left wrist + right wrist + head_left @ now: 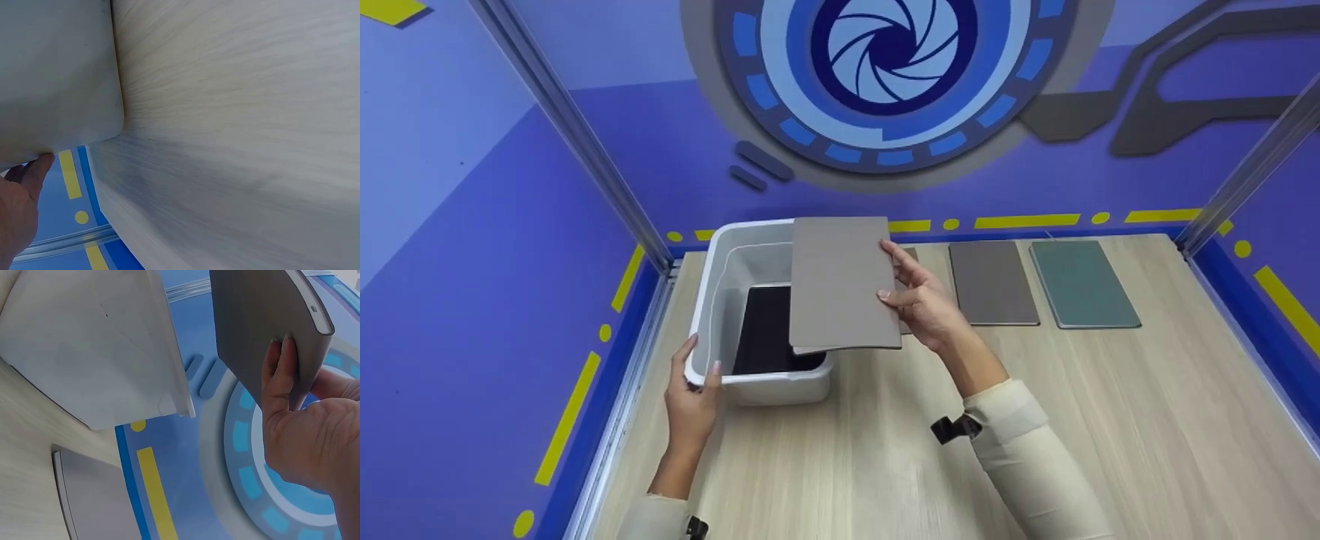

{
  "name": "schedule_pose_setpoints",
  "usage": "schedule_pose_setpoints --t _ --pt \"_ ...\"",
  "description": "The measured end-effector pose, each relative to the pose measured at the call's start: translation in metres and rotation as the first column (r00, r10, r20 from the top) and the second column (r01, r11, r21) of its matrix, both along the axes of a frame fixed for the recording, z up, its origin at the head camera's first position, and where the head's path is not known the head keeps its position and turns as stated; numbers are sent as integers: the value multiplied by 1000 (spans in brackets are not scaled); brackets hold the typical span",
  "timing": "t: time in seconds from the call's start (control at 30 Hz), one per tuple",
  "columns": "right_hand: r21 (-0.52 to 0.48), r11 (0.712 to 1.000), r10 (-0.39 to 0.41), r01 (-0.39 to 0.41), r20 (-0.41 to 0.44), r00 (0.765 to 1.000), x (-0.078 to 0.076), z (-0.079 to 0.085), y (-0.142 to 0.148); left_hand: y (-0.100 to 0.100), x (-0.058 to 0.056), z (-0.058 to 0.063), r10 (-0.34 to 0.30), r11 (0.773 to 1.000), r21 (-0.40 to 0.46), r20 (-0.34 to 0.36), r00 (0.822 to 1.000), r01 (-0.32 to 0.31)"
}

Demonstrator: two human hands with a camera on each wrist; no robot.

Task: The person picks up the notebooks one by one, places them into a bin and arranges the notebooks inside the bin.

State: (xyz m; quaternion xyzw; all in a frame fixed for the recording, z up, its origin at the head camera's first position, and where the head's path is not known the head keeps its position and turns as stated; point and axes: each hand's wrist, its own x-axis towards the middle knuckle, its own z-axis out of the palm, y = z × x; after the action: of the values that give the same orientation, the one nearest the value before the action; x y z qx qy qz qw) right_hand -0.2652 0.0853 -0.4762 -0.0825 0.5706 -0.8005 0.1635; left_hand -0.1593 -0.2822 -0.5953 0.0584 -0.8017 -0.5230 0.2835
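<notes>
My right hand [926, 307] pinches a grey-taupe notebook [844, 281] by its right edge, thumb on the near cover and fingers behind. The notebook is raised over the right side of a white plastic bin [776, 391] and hides part of it. In the right wrist view, the held notebook [261, 320] shows its pale page edges between the fingers and thumb of the right hand [306, 433]. At the bin's front left corner, my left hand [690, 409] grips the rim. A black notebook [769, 330] lies inside the bin, partly covered from sight.
On the wooden table [885, 450], a brown-grey notebook [994, 283] and a green notebook [1084, 285] lie to the right. Another brownish notebook [911, 259] is mostly hidden behind the right hand. Blue-purple panels [622, 142] and metal posts enclose the table's back and sides.
</notes>
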Motion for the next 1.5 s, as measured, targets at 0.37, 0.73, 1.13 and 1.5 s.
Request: schedule_pose_setpoints --t 0.37,0.73,1.13,1.5 --pt "4 1000 -7 7 17 1000 -6 -4 -13 5 5 17 -44 999 -6 -21 999 43" --pt "25 999 20 -21 41 999 -12 -7 -27 -7 -5 -9 -26 999 -19 2 1000 26" --pt "66 998 19 -23 60 998 -19 -15 -47 -5 -5 -7 -24 1000 -5 10 1000 24" --pt "93 996 6 -14 82 997 -23 -13 -77 -7 -1 -8 -46 999 1 38 998 46"
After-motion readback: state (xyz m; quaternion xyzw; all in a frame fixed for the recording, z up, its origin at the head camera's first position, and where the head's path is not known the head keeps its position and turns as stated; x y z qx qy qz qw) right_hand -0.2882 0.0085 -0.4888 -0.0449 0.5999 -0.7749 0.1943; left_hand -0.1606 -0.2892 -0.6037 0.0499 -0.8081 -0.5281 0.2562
